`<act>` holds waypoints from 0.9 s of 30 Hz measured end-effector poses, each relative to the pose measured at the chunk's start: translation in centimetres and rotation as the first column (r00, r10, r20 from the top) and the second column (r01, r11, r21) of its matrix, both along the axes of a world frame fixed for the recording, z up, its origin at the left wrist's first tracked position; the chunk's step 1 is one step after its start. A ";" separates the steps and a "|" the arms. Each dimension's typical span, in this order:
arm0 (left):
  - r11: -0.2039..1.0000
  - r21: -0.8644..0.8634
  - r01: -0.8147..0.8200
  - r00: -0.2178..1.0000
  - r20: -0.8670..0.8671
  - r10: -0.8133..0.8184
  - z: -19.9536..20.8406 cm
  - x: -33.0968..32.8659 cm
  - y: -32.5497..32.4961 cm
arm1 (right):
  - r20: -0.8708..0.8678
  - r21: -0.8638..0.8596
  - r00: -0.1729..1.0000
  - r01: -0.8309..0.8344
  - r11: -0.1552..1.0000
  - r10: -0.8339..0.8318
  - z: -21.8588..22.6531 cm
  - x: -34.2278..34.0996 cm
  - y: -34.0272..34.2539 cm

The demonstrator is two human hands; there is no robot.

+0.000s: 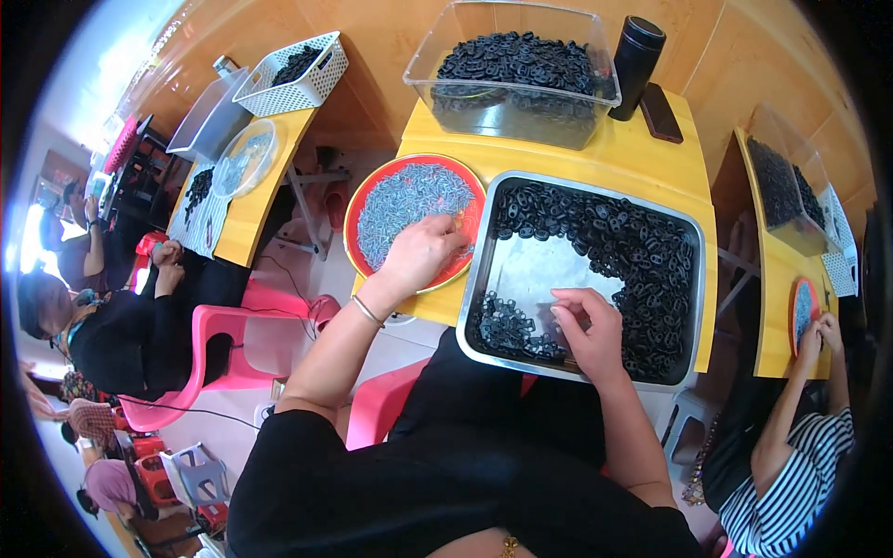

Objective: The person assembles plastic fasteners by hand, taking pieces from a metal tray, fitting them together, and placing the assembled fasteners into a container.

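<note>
My left hand (423, 253) reaches over a round red plate (353, 220) with a yellow rim. The fingers are bent down and pinched together at the right side of a heap of small silvery pin-like pieces (400, 200); what they hold is too small to make out. Above a rectangular metal tray (472, 279), my right hand (593, 333) is curled, thumb close to the forefinger, and anything between them cannot be made out. Small black oval links (642, 251) fill the tray's far and right sides. A smaller pile of black pieces with shiny bits (507, 325) lies at its near left.
A clear bin (521, 116) of black links stands at the table's far side, beside a black flask (639, 65) and a dark flat case (660, 113). Co-workers sit at tables left and right. A pink chair (209, 358) stands to the left.
</note>
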State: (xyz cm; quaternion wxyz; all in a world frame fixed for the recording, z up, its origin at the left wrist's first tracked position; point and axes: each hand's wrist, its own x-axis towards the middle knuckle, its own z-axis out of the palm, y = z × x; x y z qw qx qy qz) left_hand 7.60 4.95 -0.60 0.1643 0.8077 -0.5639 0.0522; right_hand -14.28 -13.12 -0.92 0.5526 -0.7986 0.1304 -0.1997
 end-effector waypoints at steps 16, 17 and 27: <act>0.968 -0.117 -0.223 0.892 -0.425 0.154 0.8 0.1 -0.5 | -0.031 -0.014 0.999 -0.011 1.000 0.010 0.2 0.2 0.1; 0.968 -0.124 -0.220 0.893 -0.425 0.149 1.1 -0.3 -0.6 | -0.029 -0.016 0.999 -0.017 1.000 0.017 0.3 0.2 0.2; 0.790 -0.425 -0.442 -0.038 -0.871 -0.489 0.6 -7.0 -4.0 | -0.132 -0.203 0.987 -0.114 0.972 0.088 2.0 1.5 -0.3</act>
